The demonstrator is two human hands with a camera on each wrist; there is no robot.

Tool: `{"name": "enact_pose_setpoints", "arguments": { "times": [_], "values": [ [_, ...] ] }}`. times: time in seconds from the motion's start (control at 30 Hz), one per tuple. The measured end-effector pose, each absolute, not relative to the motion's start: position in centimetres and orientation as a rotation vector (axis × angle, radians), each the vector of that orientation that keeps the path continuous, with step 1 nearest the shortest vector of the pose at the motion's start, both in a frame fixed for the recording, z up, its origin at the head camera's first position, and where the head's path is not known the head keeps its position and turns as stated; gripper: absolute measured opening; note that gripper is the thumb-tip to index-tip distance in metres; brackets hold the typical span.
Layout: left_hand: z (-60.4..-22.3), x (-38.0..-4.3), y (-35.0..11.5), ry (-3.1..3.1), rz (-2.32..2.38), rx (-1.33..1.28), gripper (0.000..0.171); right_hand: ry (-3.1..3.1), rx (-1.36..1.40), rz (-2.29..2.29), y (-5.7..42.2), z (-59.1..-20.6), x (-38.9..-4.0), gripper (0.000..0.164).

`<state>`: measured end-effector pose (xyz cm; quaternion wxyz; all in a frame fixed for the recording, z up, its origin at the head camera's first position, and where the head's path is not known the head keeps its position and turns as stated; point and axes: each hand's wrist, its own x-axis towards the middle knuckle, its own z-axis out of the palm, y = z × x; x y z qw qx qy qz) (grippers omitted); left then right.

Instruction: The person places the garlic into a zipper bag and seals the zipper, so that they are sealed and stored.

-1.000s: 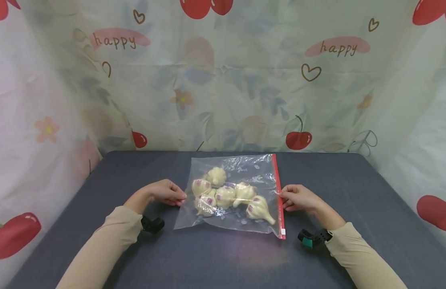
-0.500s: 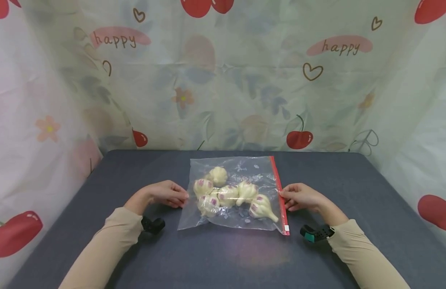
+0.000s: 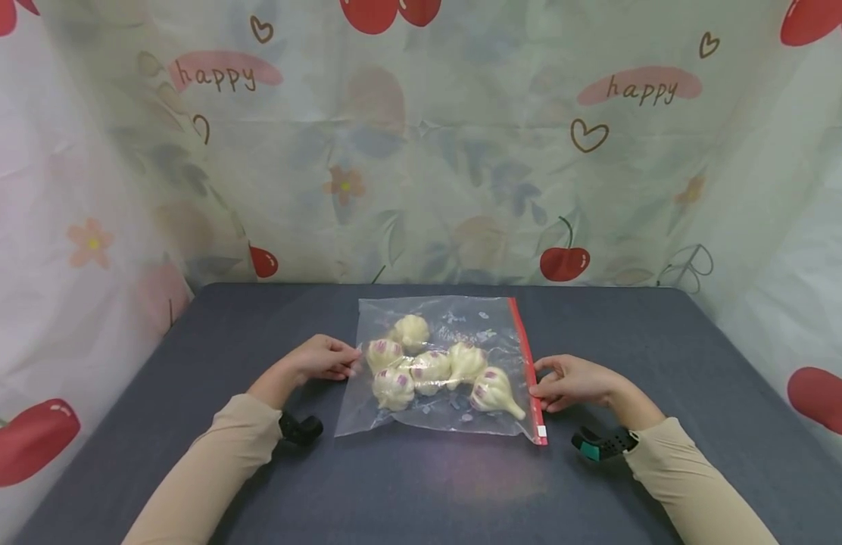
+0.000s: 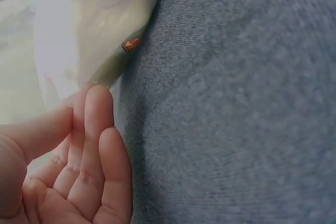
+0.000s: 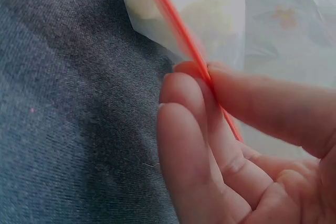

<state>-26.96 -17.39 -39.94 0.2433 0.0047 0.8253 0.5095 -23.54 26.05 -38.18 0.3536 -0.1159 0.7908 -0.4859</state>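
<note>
A clear plastic zip bag (image 3: pixel 448 314) with a red slider strip (image 3: pixel 527 356) along its right side lies on the dark table. Several garlic bulbs (image 3: pixel 431 371), cream with purple patches, are inside it. My left hand (image 3: pixel 322 357) pinches the bag's left edge between thumb and fingers. On the other side, my right hand (image 3: pixel 576 382) holds the red strip at about its middle. The right wrist view shows thumb and forefinger meeting on that strip (image 5: pixel 178 27), the other fingers (image 5: pixel 184 145) below. In the left wrist view, the left thumb meets the fingertips (image 4: pixel 98 108) beside pale plastic.
The dark grey table (image 3: pixel 421 492) reaches back to a curtain (image 3: pixel 421 212) printed with cherries, hearts and flowers, which also hangs at both sides. A white slider (image 3: pixel 541 431) sits at the near end of the red strip. Black bands circle both wrists.
The bag has shifted slightly right, its near right corner swinging outward, then stayed nearly still. My left hand has moved slightly right and away; my right hand has slid slightly nearer along the strip.
</note>
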Motion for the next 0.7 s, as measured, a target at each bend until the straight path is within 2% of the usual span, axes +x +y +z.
{"name": "enact_pose_setpoints", "arguments": {
  "times": [0.13, 0.33, 0.7],
  "values": [
    [-40.16, -26.89, -17.47, 2.284, 1.372, -0.005, 0.027, 2.062, -0.322, -1.258, 26.02, -38.01, -23.43, 0.057],
    [-40.33, -26.81, -17.25, 2.307, 1.359, -0.007, 0.028, 2.089, -0.363, -1.241, 26.39, -38.10, -23.41, 0.036],
    [-39.95, -26.53, -17.51, 2.246, 1.370, 0.065, 0.028, 2.078, -0.416, -1.245, 26.74, -38.04, -23.61, 0.038]
  ]
}}
